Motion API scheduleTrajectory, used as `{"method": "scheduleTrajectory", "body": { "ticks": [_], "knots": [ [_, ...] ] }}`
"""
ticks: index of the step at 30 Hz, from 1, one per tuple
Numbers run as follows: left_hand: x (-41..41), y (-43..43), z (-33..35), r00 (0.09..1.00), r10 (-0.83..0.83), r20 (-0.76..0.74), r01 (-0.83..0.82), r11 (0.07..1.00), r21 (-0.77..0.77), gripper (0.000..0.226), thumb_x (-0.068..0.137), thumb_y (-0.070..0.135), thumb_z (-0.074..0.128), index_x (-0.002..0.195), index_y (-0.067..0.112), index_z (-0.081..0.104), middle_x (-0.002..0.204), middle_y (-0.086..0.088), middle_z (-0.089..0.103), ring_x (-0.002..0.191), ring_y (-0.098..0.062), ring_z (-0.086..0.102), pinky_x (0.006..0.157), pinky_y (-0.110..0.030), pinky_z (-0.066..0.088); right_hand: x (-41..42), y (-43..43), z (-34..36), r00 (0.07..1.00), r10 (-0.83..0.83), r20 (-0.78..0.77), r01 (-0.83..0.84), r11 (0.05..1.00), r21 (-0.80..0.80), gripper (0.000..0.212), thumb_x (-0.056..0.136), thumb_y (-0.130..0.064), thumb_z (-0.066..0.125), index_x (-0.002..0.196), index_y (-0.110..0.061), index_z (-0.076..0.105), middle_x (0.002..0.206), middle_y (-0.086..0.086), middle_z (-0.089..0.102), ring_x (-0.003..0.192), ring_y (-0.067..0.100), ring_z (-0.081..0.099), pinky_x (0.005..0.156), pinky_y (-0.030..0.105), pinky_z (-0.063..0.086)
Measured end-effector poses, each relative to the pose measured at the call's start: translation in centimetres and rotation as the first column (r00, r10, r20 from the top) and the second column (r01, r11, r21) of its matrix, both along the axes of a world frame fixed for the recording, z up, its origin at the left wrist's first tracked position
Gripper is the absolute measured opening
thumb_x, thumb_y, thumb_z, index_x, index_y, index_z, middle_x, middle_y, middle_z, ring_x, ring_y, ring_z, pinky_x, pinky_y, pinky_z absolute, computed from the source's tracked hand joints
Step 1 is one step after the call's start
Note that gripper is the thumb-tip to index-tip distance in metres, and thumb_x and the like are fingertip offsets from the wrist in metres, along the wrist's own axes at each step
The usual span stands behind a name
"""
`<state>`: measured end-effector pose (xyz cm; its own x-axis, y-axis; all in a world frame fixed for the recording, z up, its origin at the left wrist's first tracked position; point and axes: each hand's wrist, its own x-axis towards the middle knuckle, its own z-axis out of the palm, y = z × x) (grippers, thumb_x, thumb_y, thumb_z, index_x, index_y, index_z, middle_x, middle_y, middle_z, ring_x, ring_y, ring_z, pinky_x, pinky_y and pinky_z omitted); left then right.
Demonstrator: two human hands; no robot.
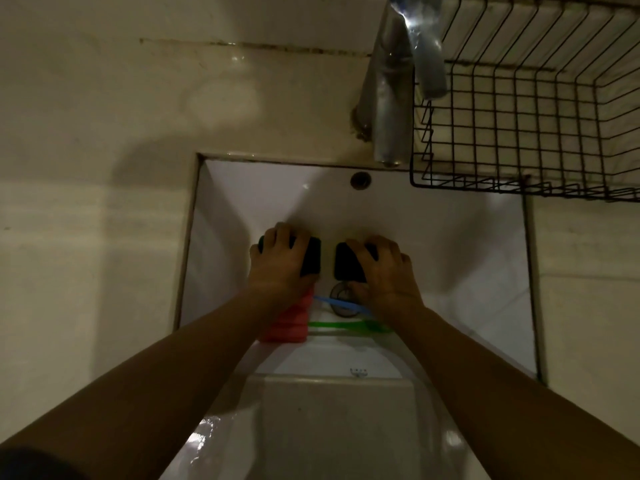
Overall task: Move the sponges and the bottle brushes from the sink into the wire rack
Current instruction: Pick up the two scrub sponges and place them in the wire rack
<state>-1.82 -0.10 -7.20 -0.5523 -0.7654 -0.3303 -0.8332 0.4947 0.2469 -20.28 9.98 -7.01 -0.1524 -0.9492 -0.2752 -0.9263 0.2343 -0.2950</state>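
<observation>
Two dark sponges lie side by side in the white sink (450, 258). My left hand (277, 259) is closed over the left dark sponge (311, 258). My right hand (384, 271) grips the right dark sponge (346, 265). A red sponge (291, 323) lies under my left wrist. A blue brush handle (332, 302) and a green brush handle (336, 325) run across the drain, their heads hidden by my right forearm. The black wire rack (526, 133) stands on the counter at the upper right and looks bare inside.
A chrome tap (391, 98) rises behind the sink, right beside the rack's left edge. An overflow hole (360, 180) sits in the back wall of the basin. Pale counter (104, 237) runs along both sides of the sink.
</observation>
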Motion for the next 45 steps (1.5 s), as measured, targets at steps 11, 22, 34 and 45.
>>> {"method": "scheduleTrajectory", "body": {
  "ticks": [11, 22, 34, 45],
  "knots": [
    [0.7, 0.4, 4.0, 0.996, -0.061, -0.069, 0.055, 0.995, -0.086, 0.084, 0.076, 0.057, 0.067, 0.146, 0.025, 0.032, 0.144, -0.013, 0.037, 0.131, -0.034, 0.035, 0.098, -0.052, 0.04, -0.4, 0.7, 3.9, 0.999, 0.019, 0.045, -0.016, 0.998, -0.059, 0.078, 0.079, -0.045, 0.072, 0.146, -0.027, 0.036, 0.13, 0.014, 0.046, 0.114, 0.033, 0.046, 0.088, 0.044, 0.046],
    [1.4, 1.0, 10.3, 0.985, -0.062, -0.163, 0.043, 0.992, -0.119, 0.09, 0.074, 0.053, 0.073, 0.148, 0.023, 0.032, 0.14, -0.009, 0.041, 0.128, -0.031, 0.035, 0.101, -0.048, 0.041, -0.3, 2.3, 10.0, 1.0, 0.001, -0.008, -0.002, 0.995, -0.099, 0.078, 0.081, -0.055, 0.065, 0.146, -0.027, 0.033, 0.129, 0.01, 0.046, 0.112, 0.027, 0.046, 0.089, 0.042, 0.049],
    [2.1, 0.4, 16.7, 0.981, -0.055, -0.188, 0.024, 0.987, -0.16, 0.084, 0.072, 0.058, 0.071, 0.14, 0.024, 0.037, 0.138, 0.001, 0.047, 0.125, -0.025, 0.041, 0.097, -0.048, 0.043, -0.2, 1.4, 16.3, 0.999, -0.032, -0.031, 0.025, 0.979, -0.201, 0.076, 0.079, -0.06, 0.059, 0.143, -0.03, 0.031, 0.125, 0.002, 0.046, 0.11, 0.019, 0.043, 0.088, 0.036, 0.047],
    [1.8, -1.0, 20.3, 0.978, -0.087, -0.188, 0.05, 0.98, -0.192, 0.079, 0.073, 0.064, 0.066, 0.136, 0.025, 0.039, 0.136, 0.002, 0.046, 0.123, -0.022, 0.043, 0.094, -0.046, 0.045, -0.8, 0.2, 19.8, 0.999, -0.01, -0.035, 0.002, 0.973, -0.231, 0.074, 0.08, -0.054, 0.059, 0.144, -0.028, 0.033, 0.135, 0.001, 0.043, 0.123, 0.021, 0.041, 0.096, 0.039, 0.045]
  ]
}}
